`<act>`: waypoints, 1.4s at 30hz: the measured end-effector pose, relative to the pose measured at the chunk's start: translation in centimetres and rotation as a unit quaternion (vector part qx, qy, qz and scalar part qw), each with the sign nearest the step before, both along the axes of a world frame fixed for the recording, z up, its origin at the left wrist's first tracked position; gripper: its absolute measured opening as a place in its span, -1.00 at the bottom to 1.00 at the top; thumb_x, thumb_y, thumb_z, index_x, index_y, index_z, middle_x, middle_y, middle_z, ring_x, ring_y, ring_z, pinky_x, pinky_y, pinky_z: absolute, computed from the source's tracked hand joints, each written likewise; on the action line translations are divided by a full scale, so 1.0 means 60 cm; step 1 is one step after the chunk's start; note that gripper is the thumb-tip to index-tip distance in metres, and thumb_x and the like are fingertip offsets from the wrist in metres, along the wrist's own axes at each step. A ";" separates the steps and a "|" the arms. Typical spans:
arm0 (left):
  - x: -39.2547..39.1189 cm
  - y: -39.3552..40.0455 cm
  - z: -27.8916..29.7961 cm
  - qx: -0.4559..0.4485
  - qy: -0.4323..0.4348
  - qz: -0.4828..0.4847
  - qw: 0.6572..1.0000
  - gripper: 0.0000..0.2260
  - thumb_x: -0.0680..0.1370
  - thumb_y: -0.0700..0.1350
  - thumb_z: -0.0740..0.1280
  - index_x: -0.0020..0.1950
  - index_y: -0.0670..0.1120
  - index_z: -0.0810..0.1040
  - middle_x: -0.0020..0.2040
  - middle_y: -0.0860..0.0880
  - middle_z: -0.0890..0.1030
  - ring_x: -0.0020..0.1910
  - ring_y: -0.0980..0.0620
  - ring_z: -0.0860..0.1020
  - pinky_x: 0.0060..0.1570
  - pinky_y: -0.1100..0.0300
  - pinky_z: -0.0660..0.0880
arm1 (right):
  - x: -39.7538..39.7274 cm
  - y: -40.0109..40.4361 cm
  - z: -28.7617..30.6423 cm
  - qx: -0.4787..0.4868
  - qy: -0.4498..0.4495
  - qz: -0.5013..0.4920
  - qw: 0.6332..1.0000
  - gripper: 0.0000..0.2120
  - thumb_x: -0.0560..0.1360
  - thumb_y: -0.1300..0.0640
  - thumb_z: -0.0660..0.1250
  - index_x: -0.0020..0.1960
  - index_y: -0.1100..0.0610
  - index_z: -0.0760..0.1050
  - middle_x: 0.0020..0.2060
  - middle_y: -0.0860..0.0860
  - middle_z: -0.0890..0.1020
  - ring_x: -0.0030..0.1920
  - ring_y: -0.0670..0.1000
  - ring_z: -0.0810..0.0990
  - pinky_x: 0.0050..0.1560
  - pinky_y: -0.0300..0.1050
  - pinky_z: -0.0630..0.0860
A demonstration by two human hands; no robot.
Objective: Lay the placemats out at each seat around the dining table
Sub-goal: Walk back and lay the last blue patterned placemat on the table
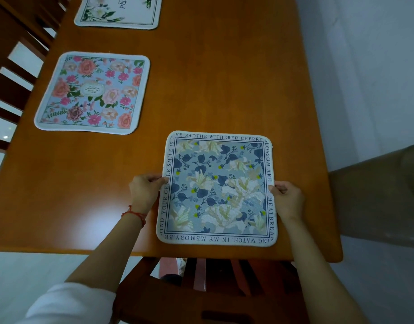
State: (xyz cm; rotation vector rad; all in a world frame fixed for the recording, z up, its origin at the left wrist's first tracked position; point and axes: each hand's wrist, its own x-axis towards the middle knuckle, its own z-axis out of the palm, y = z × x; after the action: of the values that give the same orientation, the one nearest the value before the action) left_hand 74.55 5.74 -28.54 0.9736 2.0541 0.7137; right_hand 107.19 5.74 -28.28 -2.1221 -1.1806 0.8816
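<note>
- Head camera is looking down on a long orange-brown wooden dining table (201, 90), which is filling most of the view and running up against a pale wall on the right.
- Dark wooden slat-back chairs are lining the left side (16, 73), and another is sitting tucked in at the near end (201, 288), directly below the mat being set.
- Lying flat near the table's near edge is a square blue-grey fabric placemat with white lilies, navy leaves and a lettered border (216, 189), roughly square to the chair below.
- Resting further up on the left are a square pale-blue placemat printed with pink roses (92, 93) and, beyond it, a white placemat with green sprigs (118, 11), partly cut off by the frame.
- Left hand (144, 191) is pinching the near mat's left edge at mid-height, thumb on top; a red thread bracelet is circling the wrist.
- Right hand (287, 199) is gripping the opposite edge the same way.
- Judging by its thin woven look and stitched rim, the mat is likely light, soft and floppy, so holding two opposite edges is keeping it taut for squaring.
</note>
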 end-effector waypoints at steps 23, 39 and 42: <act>0.011 0.004 0.000 -0.020 -0.023 0.007 1.000 -0.88 0.42 -0.14 0.44 -0.13 -0.18 0.62 -0.22 -0.08 0.62 -0.34 0.06 0.58 -0.49 0.46 0.48 | 0.016 0.002 -0.007 0.000 0.010 -0.004 1.000 -0.82 0.45 0.29 0.35 0.04 0.31 0.55 -0.06 0.18 0.64 -0.15 0.05 0.59 -0.27 -0.26 0.45; 0.019 0.000 0.003 0.006 0.016 -0.005 1.000 -0.81 0.45 -0.14 0.41 -0.01 -0.23 0.62 -0.14 -0.16 0.66 -0.31 0.01 0.57 -0.50 0.45 0.43 | 0.009 0.007 -0.013 0.011 -0.035 0.009 0.999 -0.84 0.46 0.30 0.34 0.03 0.30 0.56 -0.07 0.15 0.65 -0.20 -0.01 0.54 -0.36 -0.38 0.33; 0.018 0.000 0.003 0.011 0.022 -0.010 1.000 -0.81 0.46 -0.14 0.40 -0.01 -0.23 0.63 -0.13 -0.17 0.66 -0.30 0.00 0.57 -0.45 0.40 0.45 | 0.010 0.005 -0.016 0.015 -0.032 0.008 0.999 -0.84 0.46 0.29 0.34 0.03 0.30 0.56 -0.08 0.15 0.64 -0.20 0.01 0.57 -0.34 -0.33 0.38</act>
State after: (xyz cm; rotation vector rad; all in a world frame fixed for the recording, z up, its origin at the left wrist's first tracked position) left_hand 75.62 5.71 -28.35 1.0288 2.0745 0.7107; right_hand 107.81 6.04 -29.22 -2.1342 -1.2364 0.8027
